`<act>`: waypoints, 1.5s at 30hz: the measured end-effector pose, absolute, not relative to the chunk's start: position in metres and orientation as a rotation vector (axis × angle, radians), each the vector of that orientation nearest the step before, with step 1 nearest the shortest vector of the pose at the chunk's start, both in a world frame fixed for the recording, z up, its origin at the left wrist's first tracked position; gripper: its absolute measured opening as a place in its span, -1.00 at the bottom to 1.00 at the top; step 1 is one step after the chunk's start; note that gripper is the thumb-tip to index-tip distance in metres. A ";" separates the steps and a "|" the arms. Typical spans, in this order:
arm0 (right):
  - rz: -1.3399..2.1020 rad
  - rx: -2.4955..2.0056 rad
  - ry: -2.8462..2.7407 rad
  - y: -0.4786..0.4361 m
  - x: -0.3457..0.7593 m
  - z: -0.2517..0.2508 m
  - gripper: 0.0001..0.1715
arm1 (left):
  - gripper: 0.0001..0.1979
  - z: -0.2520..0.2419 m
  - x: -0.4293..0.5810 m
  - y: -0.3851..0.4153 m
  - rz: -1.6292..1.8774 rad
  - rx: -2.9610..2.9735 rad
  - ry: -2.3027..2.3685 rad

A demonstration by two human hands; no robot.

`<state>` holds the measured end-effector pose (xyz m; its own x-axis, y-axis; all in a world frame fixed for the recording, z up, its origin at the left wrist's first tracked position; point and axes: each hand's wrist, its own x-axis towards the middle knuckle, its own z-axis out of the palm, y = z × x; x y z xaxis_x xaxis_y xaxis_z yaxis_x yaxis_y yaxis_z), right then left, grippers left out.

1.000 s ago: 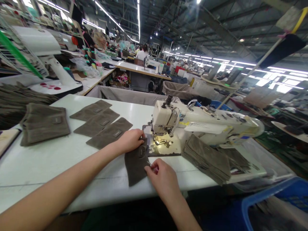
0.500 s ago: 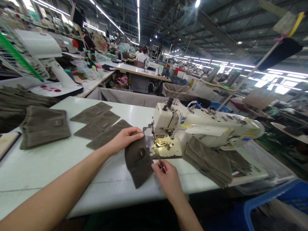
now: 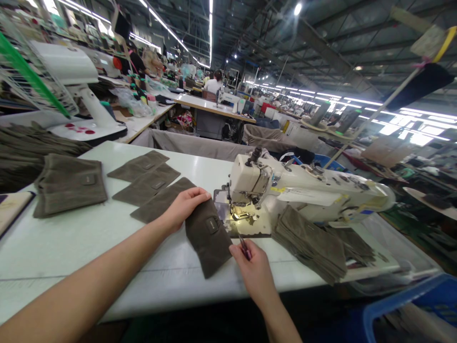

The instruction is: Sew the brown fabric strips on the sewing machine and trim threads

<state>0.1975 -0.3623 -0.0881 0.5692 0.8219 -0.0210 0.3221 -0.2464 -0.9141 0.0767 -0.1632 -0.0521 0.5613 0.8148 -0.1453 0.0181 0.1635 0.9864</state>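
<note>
Well to the left of the left hand lies a ragged heap of brown-grey cloth, below a white fan with a green strip. Nearer that hand is a folded pile with a small dark label, its lettering too faint to read. Next come three flat pieces, overlapping just beyond the left hand; two show similar labels, also illegible.

The left hand pinches the top corner of a brown-grey cloth piece between thumb and fingers. The piece lies between the two hands on the pale table, in front of the sewing machine. Its dark tag carries pale letters, too small to make out. Beyond the left hand, past the table, stands a bin lined with grey cloth; its contents are hidden.

The right hand pinches the right edge of the piece, with small snips tucked in the grip. Beyond it, a white sheet on the machine bears unreadable marks. Right of this hand sits a stack of similar pieces, and farther right and lower, a blue basket holding greyish cloth.
</note>
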 end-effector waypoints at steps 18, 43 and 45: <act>0.362 -1.816 -1.118 -0.361 0.206 -0.076 -0.80 | -0.60 -0.042 0.078 -0.174 0.441 1.267 0.584; 0.725 -1.845 -1.000 -0.358 0.197 -0.086 -0.76 | -0.72 -0.049 0.085 -0.173 0.645 1.146 0.842; 0.756 -1.852 -0.983 -0.362 0.196 -0.084 -0.76 | -0.73 -0.049 0.086 -0.172 0.660 1.130 0.853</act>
